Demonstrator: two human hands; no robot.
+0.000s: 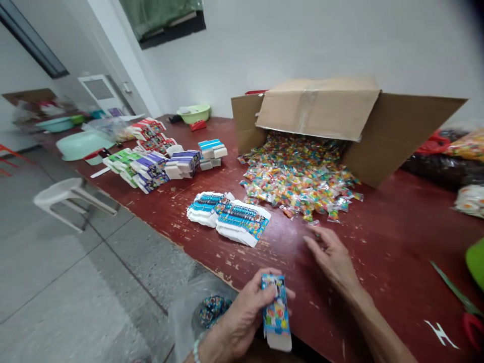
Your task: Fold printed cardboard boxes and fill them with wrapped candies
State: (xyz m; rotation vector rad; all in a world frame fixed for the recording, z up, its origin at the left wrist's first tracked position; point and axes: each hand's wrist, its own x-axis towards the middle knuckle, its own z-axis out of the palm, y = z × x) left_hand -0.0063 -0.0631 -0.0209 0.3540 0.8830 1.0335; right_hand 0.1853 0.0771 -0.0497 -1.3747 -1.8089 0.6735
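One light, crushable card box sits clamped in the left hand; the right hand hangs open.

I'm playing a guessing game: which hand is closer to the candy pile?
Right. The right hand is just in front of the pile of wrapped candies, not touching it. The left hand is farther back, holding a printed box.
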